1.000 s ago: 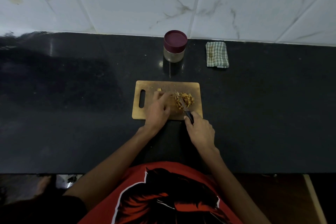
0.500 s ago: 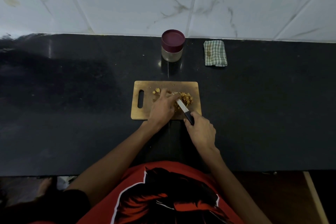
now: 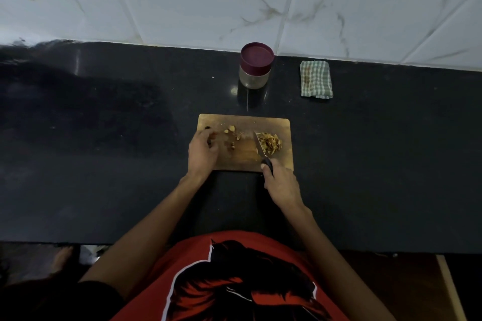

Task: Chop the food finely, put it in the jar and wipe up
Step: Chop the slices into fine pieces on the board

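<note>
A wooden chopping board (image 3: 245, 161) lies on the black counter in front of me. A heap of finely cut brown food (image 3: 270, 142) sits at its right end, and a few loose bits (image 3: 231, 130) lie near the middle and left. My right hand (image 3: 281, 184) grips the black handle of a small knife (image 3: 260, 147), whose blade rests against the left side of the heap. My left hand (image 3: 202, 154) rests on the board's left end over the handle slot, fingers loosely curled and holding nothing I can see. Behind the board stands a jar (image 3: 255, 70) with its maroon lid on.
A folded green checked cloth (image 3: 316, 82) lies to the right of the jar, by the white marble-tiled wall (image 3: 260, 0). The black counter (image 3: 104, 138) stretches wide to left and right. Its front edge runs just before my red shirt.
My left hand has left the food heap and slid to the board's left end, uncovering the loose bits. The knife has stayed beside the heap in my right hand.
</note>
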